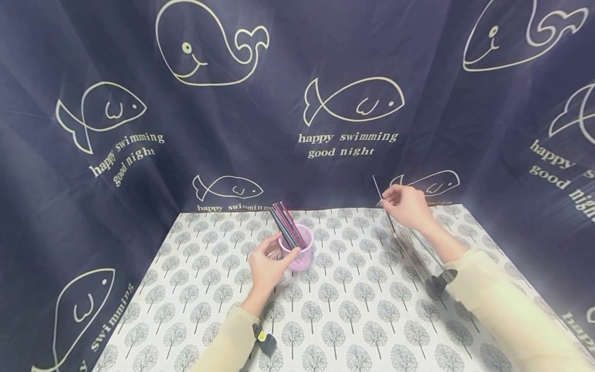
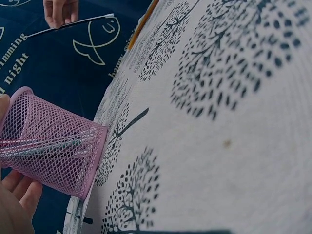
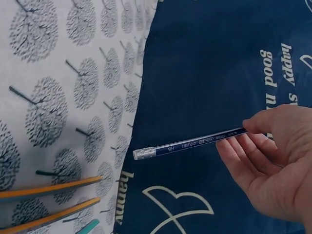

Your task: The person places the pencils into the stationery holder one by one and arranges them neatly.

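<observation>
In the head view my left hand point(image 1: 267, 266) grips a pink mesh pencil cup point(image 1: 303, 262) from its left side, fingers and thumb around the wall. Several dark and red pencils point(image 1: 284, 222) lean leftward out of it. The left wrist view shows the cup point(image 2: 63, 141) standing on the cloth, a few slim shafts visible through its mesh. Farther right, my right hand point(image 1: 405, 207) pinches a dark blue pencil point(image 3: 190, 145) marked HB between thumb and fingers, above the table. Its white eraser end points away from the palm; the fingers hide its other end.
Orange sticks point(image 3: 53, 187) and a teal tip point(image 3: 89, 226) lie low in the right wrist view, partly cut off. A tree-print cloth point(image 1: 348, 320) covers the table. Dark blue curtains point(image 1: 279, 129) with whale and fish drawings hang behind and beside it.
</observation>
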`<state>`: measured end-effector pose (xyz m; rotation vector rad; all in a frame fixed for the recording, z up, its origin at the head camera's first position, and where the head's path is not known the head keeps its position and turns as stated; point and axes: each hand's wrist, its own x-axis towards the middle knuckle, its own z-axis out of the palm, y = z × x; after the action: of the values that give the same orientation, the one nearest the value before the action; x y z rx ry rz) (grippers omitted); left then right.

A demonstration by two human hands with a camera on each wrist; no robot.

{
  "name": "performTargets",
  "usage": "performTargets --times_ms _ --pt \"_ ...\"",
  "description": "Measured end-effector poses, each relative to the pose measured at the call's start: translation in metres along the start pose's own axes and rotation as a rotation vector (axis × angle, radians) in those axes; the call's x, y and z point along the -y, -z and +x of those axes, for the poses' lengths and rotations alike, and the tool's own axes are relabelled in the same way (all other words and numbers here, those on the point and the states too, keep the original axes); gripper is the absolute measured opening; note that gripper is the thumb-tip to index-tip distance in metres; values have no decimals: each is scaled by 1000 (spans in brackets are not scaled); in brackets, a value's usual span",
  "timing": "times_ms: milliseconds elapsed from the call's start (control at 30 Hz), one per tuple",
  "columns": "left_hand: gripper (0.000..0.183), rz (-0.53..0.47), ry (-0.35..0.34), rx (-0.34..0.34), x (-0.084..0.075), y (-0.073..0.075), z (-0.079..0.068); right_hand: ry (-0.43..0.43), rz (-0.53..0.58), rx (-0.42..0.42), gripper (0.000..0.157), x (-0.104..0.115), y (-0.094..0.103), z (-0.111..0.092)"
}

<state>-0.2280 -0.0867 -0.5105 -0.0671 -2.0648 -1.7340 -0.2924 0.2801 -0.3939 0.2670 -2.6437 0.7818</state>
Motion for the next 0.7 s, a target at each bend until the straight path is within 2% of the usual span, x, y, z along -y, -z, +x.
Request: performTargets --times_ms 333,700 --pt "59 13 -11 -7 -1 -1 0 -5 97 67 12 34 -1 9" --pt "59 6 9 -9 0 0 1 43 164 75 12 67 -8 17"
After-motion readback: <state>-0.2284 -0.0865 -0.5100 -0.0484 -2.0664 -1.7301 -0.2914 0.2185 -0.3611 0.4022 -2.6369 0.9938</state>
